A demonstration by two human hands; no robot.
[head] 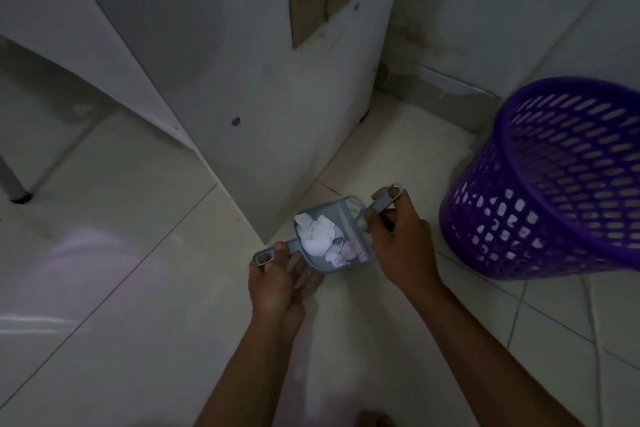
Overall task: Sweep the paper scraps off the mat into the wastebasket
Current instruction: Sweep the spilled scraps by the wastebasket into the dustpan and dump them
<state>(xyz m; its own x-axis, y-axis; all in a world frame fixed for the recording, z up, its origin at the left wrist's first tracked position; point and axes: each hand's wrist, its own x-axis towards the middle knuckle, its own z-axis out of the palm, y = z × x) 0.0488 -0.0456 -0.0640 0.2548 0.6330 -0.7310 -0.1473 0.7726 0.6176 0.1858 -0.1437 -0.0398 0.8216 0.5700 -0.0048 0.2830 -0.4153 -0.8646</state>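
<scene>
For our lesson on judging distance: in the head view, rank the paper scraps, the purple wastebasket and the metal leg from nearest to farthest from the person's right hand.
1. Paper scraps, in the dustpan just left of the right hand.
2. Purple wastebasket, to its right.
3. Metal leg, far left.

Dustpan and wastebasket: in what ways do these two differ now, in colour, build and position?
The dustpan is grey-blue with solid walls; the wastebasket is purple with slotted walls. The dustpan is small and held in the left hand; the far larger wastebasket stands on the floor. Both contain white paper scraps.
</scene>
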